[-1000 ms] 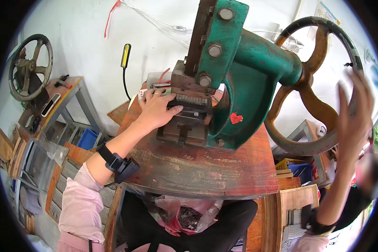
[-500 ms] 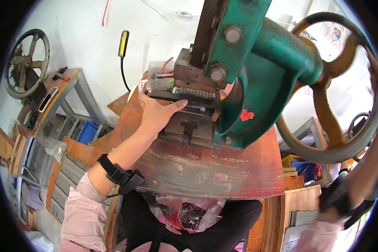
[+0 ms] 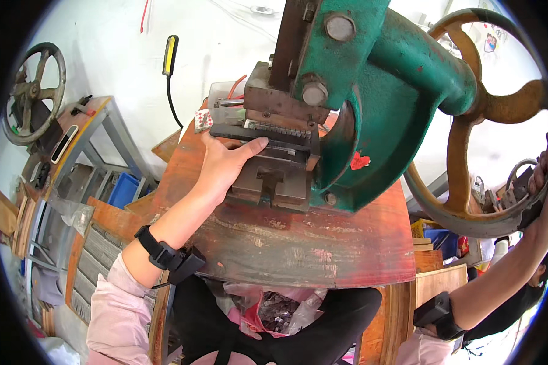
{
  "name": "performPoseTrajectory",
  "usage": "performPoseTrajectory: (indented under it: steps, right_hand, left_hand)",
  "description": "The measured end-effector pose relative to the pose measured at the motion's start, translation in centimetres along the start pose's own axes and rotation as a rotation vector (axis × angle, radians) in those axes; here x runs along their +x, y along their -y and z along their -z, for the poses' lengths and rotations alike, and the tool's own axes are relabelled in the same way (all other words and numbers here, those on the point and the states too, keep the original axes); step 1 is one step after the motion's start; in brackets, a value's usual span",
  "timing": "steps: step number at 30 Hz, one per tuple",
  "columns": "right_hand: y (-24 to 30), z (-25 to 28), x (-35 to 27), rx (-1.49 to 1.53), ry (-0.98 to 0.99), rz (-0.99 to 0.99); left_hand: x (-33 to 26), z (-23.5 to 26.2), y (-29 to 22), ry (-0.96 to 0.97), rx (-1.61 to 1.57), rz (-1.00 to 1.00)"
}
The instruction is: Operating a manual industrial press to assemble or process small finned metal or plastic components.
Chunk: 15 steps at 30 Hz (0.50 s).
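A green hand-operated screw or lever press (image 3: 402,121) stands on the wooden table in front of me. My left hand (image 3: 222,164) is closed around the left end of a long dark metal bar (image 3: 231,131), thumb along its near side. That bar lies across the press's tooling, beside a row of small metal teeth (image 3: 280,129). Below it sits a slotted steel block (image 3: 271,182). At the far right my right hand (image 3: 539,176) wraps the rim of the large handwheel (image 3: 460,164); the picture's edge partly cuts it off.
An open bag of small dark metal pieces (image 3: 280,310) sits at my lap under the worn table (image 3: 298,243). A yellow-black lamp (image 3: 171,56) stands behind. To the left are another handwheel (image 3: 35,91), a bench and a blue bin (image 3: 125,190).
The handwheel has turned a little, and my right hand, blurred before, is lower on its rim. My left hand keeps its hold on the bar. The whole view has shifted slightly.
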State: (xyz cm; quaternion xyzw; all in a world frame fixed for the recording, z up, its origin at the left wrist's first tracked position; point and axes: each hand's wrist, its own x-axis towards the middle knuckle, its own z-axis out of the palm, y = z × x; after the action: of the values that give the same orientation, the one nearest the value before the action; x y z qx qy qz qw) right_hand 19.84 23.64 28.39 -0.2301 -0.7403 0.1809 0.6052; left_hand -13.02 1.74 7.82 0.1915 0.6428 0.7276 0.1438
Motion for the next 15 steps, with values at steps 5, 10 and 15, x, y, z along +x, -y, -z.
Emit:
performPoseTrajectory:
  steps: [5,10,15]
  right_hand:
    - [-1.6,-4.8,-7.9,0.082,-0.532,-0.106]
    - [-2.8,-7.8,-11.0,0.214,-0.355,0.014]
    - [-0.3,2.9,0.6,-0.300,0.022,-0.156]
  left_hand:
    - [0.0,-0.5,0.2,0.063,-0.074,-0.080]
    - [1.5,1.0,1.7,0.051,-0.019,-0.162]
    - [0.8,-0.4,1.0,0.073,-0.074,-0.129]
